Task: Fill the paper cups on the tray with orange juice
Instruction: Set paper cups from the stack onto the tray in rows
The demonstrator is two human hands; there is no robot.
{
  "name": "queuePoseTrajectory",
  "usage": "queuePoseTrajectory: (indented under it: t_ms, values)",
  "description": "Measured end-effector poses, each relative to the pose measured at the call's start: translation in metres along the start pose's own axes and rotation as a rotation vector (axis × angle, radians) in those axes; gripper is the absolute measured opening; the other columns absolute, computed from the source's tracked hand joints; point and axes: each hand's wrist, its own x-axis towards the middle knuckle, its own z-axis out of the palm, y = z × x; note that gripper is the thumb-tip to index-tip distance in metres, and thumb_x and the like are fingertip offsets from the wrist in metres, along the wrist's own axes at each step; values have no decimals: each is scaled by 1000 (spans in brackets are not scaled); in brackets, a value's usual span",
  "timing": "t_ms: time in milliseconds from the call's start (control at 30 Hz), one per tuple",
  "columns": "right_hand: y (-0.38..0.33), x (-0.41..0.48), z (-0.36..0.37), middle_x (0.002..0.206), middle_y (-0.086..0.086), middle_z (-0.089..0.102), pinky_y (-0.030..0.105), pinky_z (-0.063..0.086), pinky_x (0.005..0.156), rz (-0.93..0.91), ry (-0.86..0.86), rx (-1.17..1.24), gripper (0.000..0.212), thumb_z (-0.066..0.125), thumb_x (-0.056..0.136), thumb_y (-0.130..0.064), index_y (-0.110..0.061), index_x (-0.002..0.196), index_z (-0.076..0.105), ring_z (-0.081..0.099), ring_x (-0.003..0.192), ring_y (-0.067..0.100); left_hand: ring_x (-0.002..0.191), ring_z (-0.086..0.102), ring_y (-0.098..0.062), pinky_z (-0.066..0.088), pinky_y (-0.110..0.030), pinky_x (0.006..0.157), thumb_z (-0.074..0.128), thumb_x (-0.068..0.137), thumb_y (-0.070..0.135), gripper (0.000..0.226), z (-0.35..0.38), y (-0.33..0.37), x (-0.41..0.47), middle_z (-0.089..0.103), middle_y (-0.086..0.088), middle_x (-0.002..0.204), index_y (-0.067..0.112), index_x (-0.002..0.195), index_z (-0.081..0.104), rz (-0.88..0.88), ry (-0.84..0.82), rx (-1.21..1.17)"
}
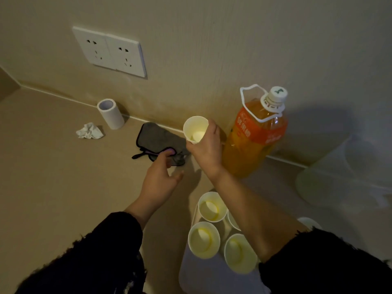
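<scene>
Right hand (206, 149) fingers grasp a paper cup (196, 129), raised just left of the orange juice bottle (254, 141); the white characters on its orange label are too blurred to read. Left hand (159, 181) hangs released. Other cups (203, 239) stand on the near tray (212, 279).

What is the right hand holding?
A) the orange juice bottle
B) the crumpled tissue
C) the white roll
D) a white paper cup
D: the right hand grips a paper cup next to the capped juice bottle, while the tissue and the roll sit farther left, away from it.
</scene>
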Motion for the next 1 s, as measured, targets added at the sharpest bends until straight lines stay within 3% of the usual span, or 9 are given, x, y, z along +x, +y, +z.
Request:
queuePoseTrajectory:
  t_ms: [133,233,333,400,500,567,733,867,1000]
  values:
    - [-24,-25,-35,138,6,39,25,40,90,-102,-87,101,88,81,72,-27,-15,141,29,43,125,23,117,48,-11,36,-19,89,78,75,21,83,-2,12,1,50,4,125,11,143,31,28,16,-41]
    - [-41,-44,-62,135,-1,43,21,40,87,-78,-169,175,88,83,70,-27,-21,140,30,44,121,15,130,42,-12,40,-35,106,85,56,44,113,-8,23,-2,42,2,144,21,148,22,69,44,-170]
    - [-49,-61,-84,123,-4,47,24,46,86,-42,-242,312,85,83,69,-23,-20,137,32,47,116,12,129,43,-7,45,-43,102,85,46,50,125,-16,36,-13,40,4,145,24,148,19,123,15,-285]
    - [-50,-70,-96,118,-5,49,28,48,88,10,-289,398,83,83,68,-20,-18,135,33,50,115,14,126,46,-4,47,-34,101,90,52,35,121,-19,44,-27,43,8,141,23,149,18,174,-18,-319]
    - [-49,-83,-107,119,-1,58,37,53,92,75,-335,431,91,86,56,-36,-18,133,41,57,111,17,113,52,6,44,-6,86,88,61,21,102,-18,53,-47,52,16,128,26,143,28,250,-53,-310]
    - [-44,-94,-117,118,1,61,39,53,92,88,-376,423,93,88,52,-39,-17,131,45,59,110,18,108,53,12,43,-3,79,87,63,22,86,-16,58,-62,55,20,121,39,131,36,276,-58,-311]
    - [-27,-120,-156,124,-8,47,26,43,91,106,-455,386,81,82,72,-27,-17,140,37,48,116,13,105,54,11,46,-10,79,88,61,21,82,-8,55,-87,56,27,115,54,116,38,328,-91,-223]
    - [-20,-132,-168,116,-4,61,32,51,87,23,-424,247,64,84,69,-31,-21,126,56,58,105,15,109,54,5,49,-25,87,87,59,23,85,-1,56,-94,55,28,119,59,117,37,372,-120,-127]
    - [-4,-139,-179,124,-5,51,37,50,91,-11,-398,143,76,84,64,-41,-28,131,50,52,110,14,109,55,-3,50,-37,88,83,54,31,82,5,61,-101,55,23,118,56,119,39,429,-147,-28]
